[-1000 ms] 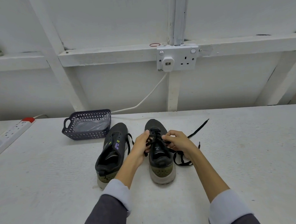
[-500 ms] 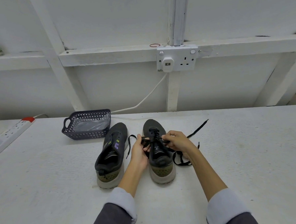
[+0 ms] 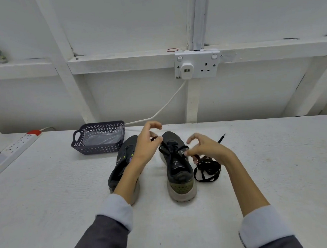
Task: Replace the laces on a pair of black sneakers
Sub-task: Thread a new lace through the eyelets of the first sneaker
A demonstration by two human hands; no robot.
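Two black sneakers with tan heels stand side by side on the white table, toes pointing away. My left forearm hides part of the left sneaker [image 3: 123,164], which shows no lace. The right sneaker [image 3: 178,172] has a black lace [image 3: 169,149] threaded near its toe. My left hand [image 3: 147,143] is raised above the gap between the shoes and pinches one lace end. My right hand [image 3: 205,148] hovers right of the shoe and pinches the other end. A loose black lace [image 3: 206,171] lies bunched beside the right sneaker.
A dark perforated basket [image 3: 78,145] with clear plastic inside sits behind the left sneaker. A white power strip [image 3: 18,144] lies at the far left edge. On the back wall is a socket [image 3: 197,65] with a white cable running down.
Both hands have lifted off the right sneaker's tongue. The left hand rose up and away, the right drifted right, and the lace ends are drawn apart between them.
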